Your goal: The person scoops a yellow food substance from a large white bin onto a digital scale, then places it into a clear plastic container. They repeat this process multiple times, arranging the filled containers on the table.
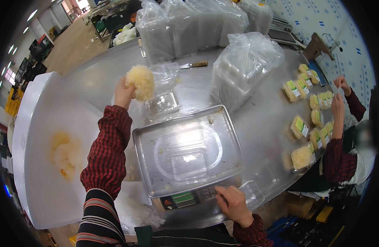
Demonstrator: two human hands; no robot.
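My left hand [124,92] grips a pale yellow, frilly clump of fungus [140,82], held up over the table's left part. Beneath and beside it lies an open clear plastic clamshell box [163,103]. My right hand [233,202] holds nothing; its fingers are bent, with the index finger at the keypad [209,192] of a digital scale. A shallow metal tray [229,132] rests on the scale [178,200]. Inside the tray sits a clear plastic container [188,165] with no contents that I can make out.
At left stands a white foam box [38,148], stained yellow inside. Bagged stacks of clear containers [242,71] and a wooden-handled knife [198,64] lie beyond the tray. Several labelled packs [300,126] sit at right, near a co-worker's hands [338,100]. Another clear container [252,193] lies by my right hand.
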